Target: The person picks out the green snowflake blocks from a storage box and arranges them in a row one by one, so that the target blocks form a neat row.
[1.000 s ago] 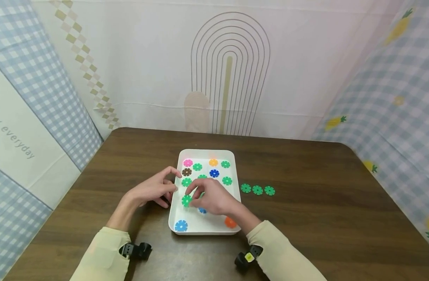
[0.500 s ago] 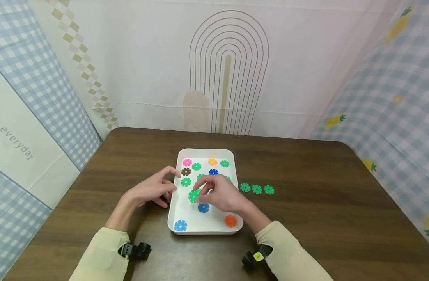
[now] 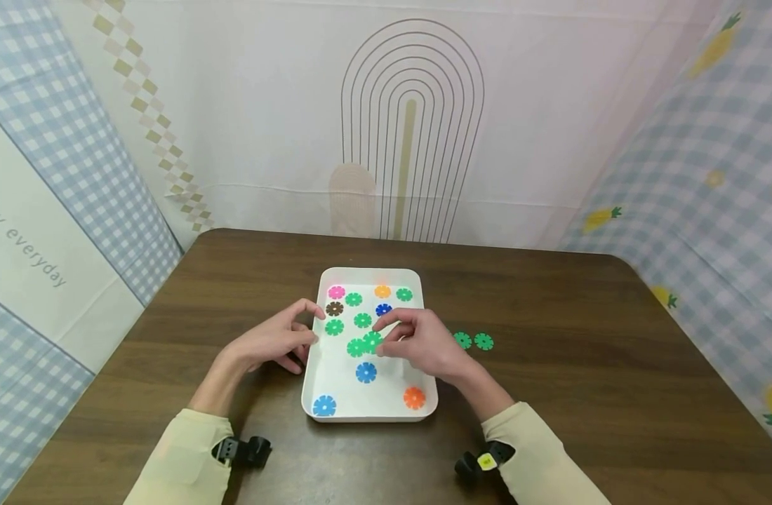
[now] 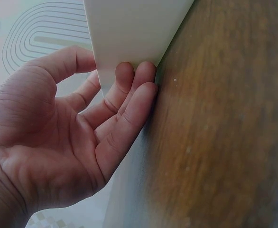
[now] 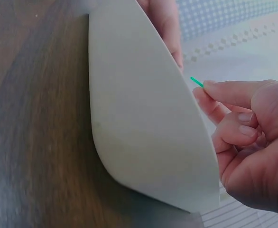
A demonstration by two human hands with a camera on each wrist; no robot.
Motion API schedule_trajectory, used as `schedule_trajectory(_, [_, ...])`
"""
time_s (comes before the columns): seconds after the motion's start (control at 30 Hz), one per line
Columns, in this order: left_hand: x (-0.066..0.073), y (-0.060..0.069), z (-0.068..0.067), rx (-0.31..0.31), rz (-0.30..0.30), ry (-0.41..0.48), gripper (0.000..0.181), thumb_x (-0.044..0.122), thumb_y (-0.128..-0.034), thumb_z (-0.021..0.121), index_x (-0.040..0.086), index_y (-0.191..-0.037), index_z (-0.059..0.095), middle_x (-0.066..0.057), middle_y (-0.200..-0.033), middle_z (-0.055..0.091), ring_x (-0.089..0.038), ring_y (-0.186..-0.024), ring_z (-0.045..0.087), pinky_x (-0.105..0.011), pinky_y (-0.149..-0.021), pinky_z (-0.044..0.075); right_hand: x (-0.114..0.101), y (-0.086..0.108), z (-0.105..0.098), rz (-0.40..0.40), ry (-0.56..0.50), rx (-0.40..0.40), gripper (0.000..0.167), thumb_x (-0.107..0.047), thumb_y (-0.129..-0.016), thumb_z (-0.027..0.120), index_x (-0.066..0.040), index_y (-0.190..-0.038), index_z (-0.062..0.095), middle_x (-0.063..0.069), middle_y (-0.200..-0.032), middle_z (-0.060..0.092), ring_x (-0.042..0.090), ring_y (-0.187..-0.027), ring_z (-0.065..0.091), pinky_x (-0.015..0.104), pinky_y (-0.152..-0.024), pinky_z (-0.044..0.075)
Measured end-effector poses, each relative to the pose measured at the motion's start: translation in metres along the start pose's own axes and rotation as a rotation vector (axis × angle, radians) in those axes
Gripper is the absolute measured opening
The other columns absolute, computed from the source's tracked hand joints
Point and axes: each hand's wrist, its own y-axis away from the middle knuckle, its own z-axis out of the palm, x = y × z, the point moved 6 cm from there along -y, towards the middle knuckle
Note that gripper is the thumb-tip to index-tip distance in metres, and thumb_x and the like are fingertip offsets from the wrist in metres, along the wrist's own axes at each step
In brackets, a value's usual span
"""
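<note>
Head cam is nice and bright, pretty soft and even, can't tell where it comes from. The tray (image 3: 344, 396) is close to blown out, and the table (image 3: 323, 456) has a greyish sheen around 6 o'clock. Darker shadow just below the left hand (image 3: 275, 340). Checked cloth (image 3: 695, 203) at 3 o'clock looks stretched and soft. Wrist cams are way dimmer: wood's smeary at 4 o'clock in the left, 8 in the right.
</note>
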Motion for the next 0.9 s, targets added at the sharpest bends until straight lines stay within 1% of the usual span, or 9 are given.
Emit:
schedule_trajectory(0.1, [0.0, 0.0, 0.0, 0.0, -0.002, -0.002, 0.045, 0.013, -0.1006, 0.058, 0.012, -0.143, 0.041, -0.012, -0.096, 0.064, -0.021, -0.077, 0.064, -0.037, -0.064, 0.062, 0.004, 0.002, -0.006, 0.025, -0.014, 0.016, 0.025, -0.015, -0.09, 0.083, -0.017, -0.114, 0.076, 0.004, -0.089, 0.075, 0.027, -0.073, 0.059, 0.028, -0.058, 0.041])
schedule_trajectory(0.27, [0.0, 0.0, 0.0, -0.001, -0.001, -0.002, 0.046, 0.014, -0.1008, 0.059, 0.012, -0.143, 0.041, -0.013, -0.096, 0.065, -0.021, -0.078, 0.064, -0.037, -0.065, 0.062, 0.01, 0.005, -0.015, 0.063, -0.036, 0.041, 0.027, -0.015, -0.09, 0.084, -0.018, -0.116, 0.076, 0.004, -0.09, 0.075, 0.022, -0.064, 0.052, 0.025, -0.054, 0.04])
schedule_trajectory(0.43, [-0.001, -0.001, 0.0, -0.002, 0.003, -0.001, 0.046, 0.014, -0.1007, 0.059, 0.013, -0.143, 0.041, -0.012, -0.095, 0.064, -0.022, -0.077, 0.064, -0.037, -0.065, 0.062, 0.016, 0.008, -0.025, 0.06, -0.043, 0.062, 0.027, -0.014, -0.091, 0.083, -0.016, -0.116, 0.075, 0.005, -0.089, 0.075, 0.019, -0.061, 0.047, 0.025, -0.052, 0.038])
schedule_trajectory(0.63, [0.0, -0.001, 0.001, 0.002, 0.002, 0.002, 0.046, 0.013, -0.1, 0.059, 0.012, -0.142, 0.041, -0.013, -0.099, 0.065, -0.022, -0.079, 0.064, -0.037, -0.064, 0.062, 0.023, 0.012, -0.035, 0.065, -0.056, 0.078, 0.029, -0.016, -0.091, 0.082, -0.015, -0.119, 0.074, 0.009, -0.091, 0.075, 0.017, -0.054, 0.041, 0.025, -0.049, 0.035])
schedule_trajectory(0.9, [0.0, -0.001, 0.001, 0.002, -0.001, 0.002, 0.046, 0.013, -0.1005, 0.06, 0.012, -0.142, 0.041, -0.013, -0.101, 0.065, -0.022, -0.079, 0.064, -0.038, -0.065, 0.062, 0.033, 0.017, -0.05, 0.082, -0.049, 0.112, 0.033, -0.017, -0.091, 0.083, -0.012, -0.122, 0.073, 0.007, -0.095, 0.076, 0.019, -0.055, 0.044, 0.025, -0.049, 0.038])
